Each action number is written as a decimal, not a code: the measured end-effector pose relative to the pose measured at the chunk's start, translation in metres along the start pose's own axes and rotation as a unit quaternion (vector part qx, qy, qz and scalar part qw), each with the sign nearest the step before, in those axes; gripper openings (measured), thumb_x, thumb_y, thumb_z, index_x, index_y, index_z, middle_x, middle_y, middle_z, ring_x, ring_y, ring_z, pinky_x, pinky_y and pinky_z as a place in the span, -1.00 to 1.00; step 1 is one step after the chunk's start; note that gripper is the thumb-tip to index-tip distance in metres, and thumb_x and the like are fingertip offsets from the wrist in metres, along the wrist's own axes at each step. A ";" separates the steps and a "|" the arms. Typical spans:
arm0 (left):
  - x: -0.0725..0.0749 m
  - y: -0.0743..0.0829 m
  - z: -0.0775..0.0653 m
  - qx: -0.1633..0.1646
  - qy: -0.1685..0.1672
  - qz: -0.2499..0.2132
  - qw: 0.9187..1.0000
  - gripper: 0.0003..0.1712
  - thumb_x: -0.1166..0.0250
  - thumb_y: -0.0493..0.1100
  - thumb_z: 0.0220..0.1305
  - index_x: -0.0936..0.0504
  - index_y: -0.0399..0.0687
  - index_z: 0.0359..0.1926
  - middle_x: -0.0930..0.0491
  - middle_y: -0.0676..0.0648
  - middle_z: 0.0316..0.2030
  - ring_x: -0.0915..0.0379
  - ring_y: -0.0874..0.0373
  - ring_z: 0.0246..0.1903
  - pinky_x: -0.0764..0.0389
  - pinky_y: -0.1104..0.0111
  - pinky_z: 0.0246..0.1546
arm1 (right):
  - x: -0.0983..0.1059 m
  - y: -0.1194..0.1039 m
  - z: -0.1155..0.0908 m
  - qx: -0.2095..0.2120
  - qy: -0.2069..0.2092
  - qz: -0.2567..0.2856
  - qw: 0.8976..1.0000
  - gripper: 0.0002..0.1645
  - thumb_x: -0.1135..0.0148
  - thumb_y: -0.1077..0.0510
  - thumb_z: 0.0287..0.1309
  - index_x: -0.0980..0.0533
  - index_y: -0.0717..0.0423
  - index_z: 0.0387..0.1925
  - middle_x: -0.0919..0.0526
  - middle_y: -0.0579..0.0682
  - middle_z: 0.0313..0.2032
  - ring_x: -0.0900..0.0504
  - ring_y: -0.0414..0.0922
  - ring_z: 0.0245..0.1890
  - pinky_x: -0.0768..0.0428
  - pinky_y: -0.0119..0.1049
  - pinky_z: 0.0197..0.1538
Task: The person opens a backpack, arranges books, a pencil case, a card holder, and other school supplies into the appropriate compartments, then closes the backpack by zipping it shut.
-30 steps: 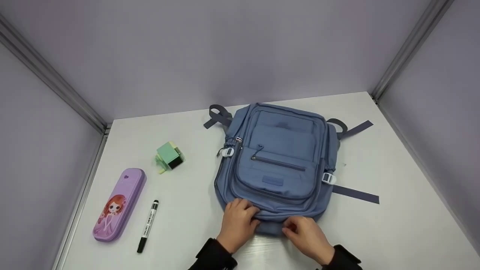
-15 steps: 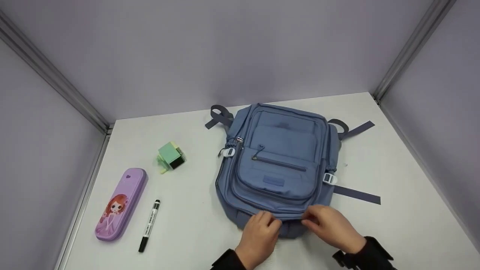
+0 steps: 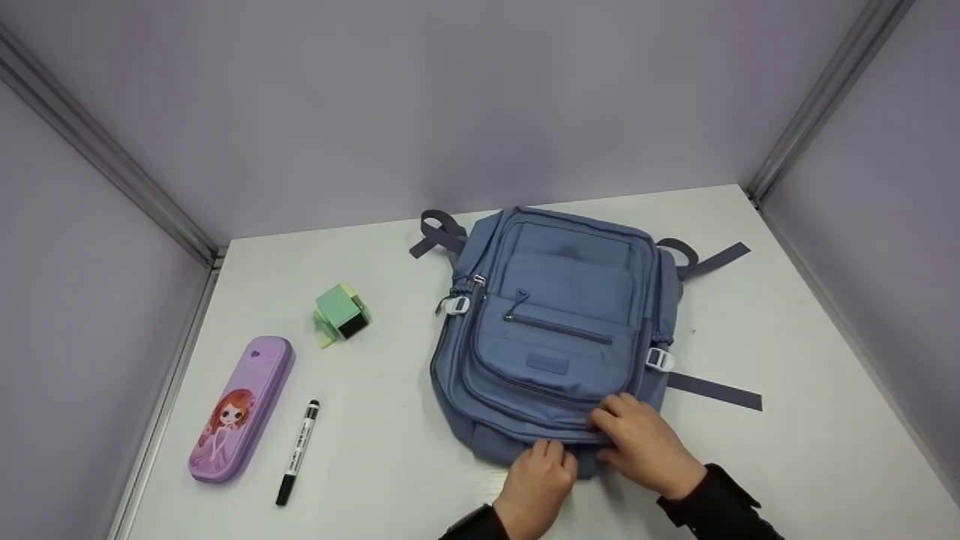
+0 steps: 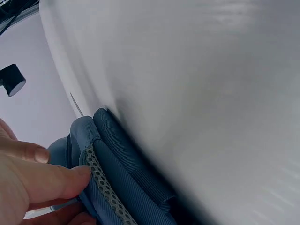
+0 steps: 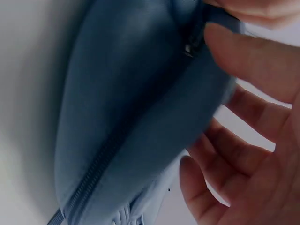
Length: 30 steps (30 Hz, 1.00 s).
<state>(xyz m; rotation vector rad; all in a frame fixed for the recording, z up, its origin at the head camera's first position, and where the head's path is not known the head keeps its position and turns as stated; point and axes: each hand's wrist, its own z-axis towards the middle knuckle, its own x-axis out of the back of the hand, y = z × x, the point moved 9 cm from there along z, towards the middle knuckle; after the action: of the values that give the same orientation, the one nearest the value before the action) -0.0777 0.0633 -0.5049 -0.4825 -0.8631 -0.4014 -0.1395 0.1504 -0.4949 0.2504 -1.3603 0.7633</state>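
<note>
A blue backpack lies front side up on the white table. My left hand is at its bottom edge, thumb and fingers pinching there. In the left wrist view, the thumb and fingers lie against blue padding with a mesh strip. My right hand grips the lower right edge of the bag, fingertips over the front layer. The right wrist view shows the right thumb close to a metal zipper slider, the other fingers behind the fabric. Part of the left hand appears at the top there.
A purple pencil case with a cartoon girl, a black-and-white marker and a green block-like toy lie left of the bag. Dark straps stretch out to its right. Grey panels enclose the table's back and sides.
Both hands have moved rightward along the bag's bottom edge. In the last half second the right hand has shifted slightly up and left onto the front layer, the left hand slightly lower and right.
</note>
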 end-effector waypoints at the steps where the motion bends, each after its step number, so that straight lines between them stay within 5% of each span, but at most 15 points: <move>1: 0.001 -0.001 0.000 0.001 0.004 0.000 1.000 -0.87 -0.43 -0.14 -0.09 -0.60 0.11 -0.53 -0.45 0.08 -0.56 -0.38 0.25 -0.54 -0.40 0.49 -0.60 | -0.001 -0.001 0.000 0.004 0.012 -0.009 1.000 -0.57 -0.57 0.33 -0.35 -0.56 -0.03 -0.37 -0.54 -0.13 -0.35 -0.49 -0.16 -0.32 -0.45 -0.22 -0.31; 8: 0.007 -0.015 -0.004 0.022 0.051 -0.020 0.998 -0.87 -0.37 -0.23 -0.14 -0.56 0.05 -0.57 -0.44 0.08 -0.60 -0.36 0.26 -0.60 -0.39 0.48 -0.64 | 0.001 0.001 0.000 0.019 0.087 -0.030 0.996 -0.59 -0.45 0.48 -0.43 -0.50 0.02 -0.53 -0.52 -0.14 -0.50 -0.50 -0.19 -0.45 -0.47 -0.25 -0.37; 14: 0.015 -0.046 -0.012 0.065 0.082 -0.075 0.992 -0.68 -0.46 -0.30 -0.40 -0.45 0.01 -0.65 -0.36 0.07 -0.64 -0.31 0.25 -0.65 -0.35 0.47 -0.67 | 0.005 0.009 0.000 0.013 0.088 -0.014 0.996 -0.63 -0.43 0.47 -0.37 -0.52 0.02 -0.52 -0.54 -0.16 -0.52 -0.54 -0.23 -0.46 -0.52 -0.25 -0.33; 22: 0.010 -0.104 -0.040 0.139 0.047 -0.147 0.978 -0.62 -0.40 -0.41 -0.43 -0.36 -0.03 -0.62 -0.22 0.07 -0.64 0.02 0.30 -0.61 -0.14 0.48 -0.61 | 0.005 0.022 -0.003 -0.013 0.070 0.003 0.997 -0.62 -0.36 0.48 -0.39 -0.48 -0.01 -0.56 -0.52 -0.19 -0.54 -0.52 -0.24 -0.48 -0.50 -0.22 -0.31; 30: 0.006 -0.153 -0.055 0.207 0.042 -0.128 0.969 -0.59 -0.39 -0.48 -0.33 -0.31 -0.05 -0.64 -0.14 0.08 -0.66 0.12 0.34 -0.57 -0.05 0.53 -0.59 | 0.010 0.031 -0.005 -0.029 0.056 0.012 0.998 -0.58 -0.39 0.49 -0.35 -0.46 -0.06 -0.60 -0.51 -0.25 -0.55 -0.51 -0.27 -0.49 -0.49 -0.22 -0.31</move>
<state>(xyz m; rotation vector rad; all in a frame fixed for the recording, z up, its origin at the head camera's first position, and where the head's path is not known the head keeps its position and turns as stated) -0.1193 -0.0938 -0.4940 0.0339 -0.9013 -0.4593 -0.1552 0.1798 -0.4947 0.1442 -1.2794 0.7463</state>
